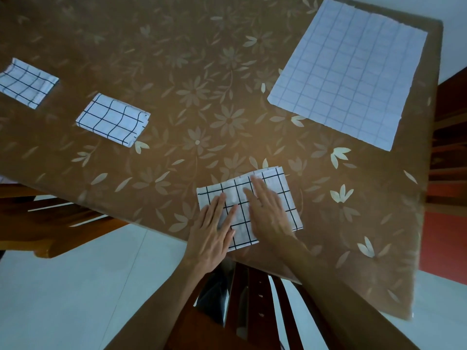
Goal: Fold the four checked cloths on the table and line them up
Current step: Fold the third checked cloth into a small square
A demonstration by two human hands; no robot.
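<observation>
both hands flat, fingers straight, left hand (pixel 213 234) and right hand (pixel 269 210) pressing the folded cloth (pixel 275 188) under them, two folded cloths (pixel 113 120) far off left, unfolded cloth (pixel 350 74) up right

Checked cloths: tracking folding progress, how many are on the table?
4: far-left folded cloth; second folded cloth beside it; near cloth under left hand and right hand; unfolded cloth far right. None apparently hidden.

Single head view, steeply downward, close over table (pixel 177 59) near edge
</observation>
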